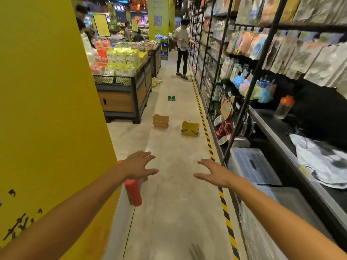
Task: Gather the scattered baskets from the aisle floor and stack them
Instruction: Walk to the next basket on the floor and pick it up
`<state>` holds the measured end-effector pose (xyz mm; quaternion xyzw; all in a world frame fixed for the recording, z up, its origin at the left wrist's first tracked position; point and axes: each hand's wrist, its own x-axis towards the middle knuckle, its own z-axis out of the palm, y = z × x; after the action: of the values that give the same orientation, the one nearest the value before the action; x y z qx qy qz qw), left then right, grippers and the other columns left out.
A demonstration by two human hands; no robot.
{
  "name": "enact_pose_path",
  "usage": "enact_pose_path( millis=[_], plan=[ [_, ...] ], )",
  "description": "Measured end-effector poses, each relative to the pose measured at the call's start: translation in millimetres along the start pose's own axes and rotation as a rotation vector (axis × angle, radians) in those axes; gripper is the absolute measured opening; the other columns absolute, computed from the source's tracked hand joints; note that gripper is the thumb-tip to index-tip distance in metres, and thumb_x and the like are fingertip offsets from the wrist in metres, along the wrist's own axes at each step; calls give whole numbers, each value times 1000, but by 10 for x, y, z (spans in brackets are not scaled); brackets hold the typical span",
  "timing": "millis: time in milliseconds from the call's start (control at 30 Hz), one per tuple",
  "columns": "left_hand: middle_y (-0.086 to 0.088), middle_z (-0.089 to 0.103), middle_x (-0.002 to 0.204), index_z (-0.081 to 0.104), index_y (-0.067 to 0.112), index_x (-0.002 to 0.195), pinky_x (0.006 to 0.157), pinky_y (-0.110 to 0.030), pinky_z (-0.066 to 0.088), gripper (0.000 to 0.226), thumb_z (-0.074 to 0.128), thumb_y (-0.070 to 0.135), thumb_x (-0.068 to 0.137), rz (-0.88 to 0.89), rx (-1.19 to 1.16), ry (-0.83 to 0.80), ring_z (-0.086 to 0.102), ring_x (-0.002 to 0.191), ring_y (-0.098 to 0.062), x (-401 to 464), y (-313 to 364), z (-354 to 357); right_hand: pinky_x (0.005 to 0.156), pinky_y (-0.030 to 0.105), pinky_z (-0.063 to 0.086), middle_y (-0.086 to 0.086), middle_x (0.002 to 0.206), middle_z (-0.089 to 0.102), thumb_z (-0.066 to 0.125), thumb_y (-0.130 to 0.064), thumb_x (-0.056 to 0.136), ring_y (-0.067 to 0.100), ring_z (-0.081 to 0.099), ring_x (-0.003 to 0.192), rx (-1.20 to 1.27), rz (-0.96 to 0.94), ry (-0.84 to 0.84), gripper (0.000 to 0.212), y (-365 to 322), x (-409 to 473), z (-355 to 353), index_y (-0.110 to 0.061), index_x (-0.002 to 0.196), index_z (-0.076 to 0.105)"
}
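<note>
I hold both arms out over the gray floor (pixel 169 212). My left hand (pixel 139 166) is open with fingers spread and holds nothing. My right hand (pixel 214 172) is open and empty too. Far ahead, two baskets lie tipped on the floor: a tan basket (pixel 160 121) and, to its right, a yellow basket (pixel 190 128) near the striped tape (pixel 208 139). A red post (pixel 133 192) stands by the yellow wall (pixel 47 91).

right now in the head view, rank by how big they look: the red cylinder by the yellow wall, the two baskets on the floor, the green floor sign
1. red cylinder, though it sits much nearer the camera, so its real rank is unsure
2. yellow basket and tan basket: they look alike, not ranked
3. green floor sign, smallest and farthest
</note>
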<state>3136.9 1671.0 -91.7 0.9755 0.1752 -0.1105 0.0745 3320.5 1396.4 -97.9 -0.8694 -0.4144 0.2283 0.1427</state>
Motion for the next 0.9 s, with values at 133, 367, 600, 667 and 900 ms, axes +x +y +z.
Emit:
enact_pose_path(
  millis=[133,367,600,667,900],
  plan=[
    [0,21,169,29,28,159,125,-41,17,78,43,71,95,-23,1,-6,16,156,-25,836,-207,-319,123,40,24,-1,167,24,53,-66,94,21,25,152,5,-2,2,79,180,886,-489,-25,158,30],
    [-1,19,169,27,25,160,124,-39,14,77,43,67,98,-38,-43,-57,14,156,-24,2008,-641,-505,122,39,26,0,166,27,55,-63,95,22,28,150,12,-26,-48,78,364,2300,-951,-23,158,31],
    [-2,19,169,27,25,160,126,-41,17,79,42,69,97,-46,-70,-83,15,156,-25,3497,-1291,-565,121,41,29,0,165,28,58,-62,94,21,30,150,-7,-4,-69,81,510,3808,-1167,-22,158,31],
    [-3,19,169,27,24,161,126,-40,17,79,42,68,97,-46,-85,-80,16,155,-25,3955,-1508,-612,121,41,29,0,165,28,58,-62,94,21,30,150,-22,11,-85,81,528,4275,-1269,-22,158,30],
    [-4,18,169,24,23,161,126,-42,19,78,43,65,99,-71,-101,-137,16,155,-26,5338,-2351,-1026,122,38,28,0,166,27,57,-59,96,20,29,150,-12,57,-102,79,420,5809,-1705,-21,159,28]
  ],
)
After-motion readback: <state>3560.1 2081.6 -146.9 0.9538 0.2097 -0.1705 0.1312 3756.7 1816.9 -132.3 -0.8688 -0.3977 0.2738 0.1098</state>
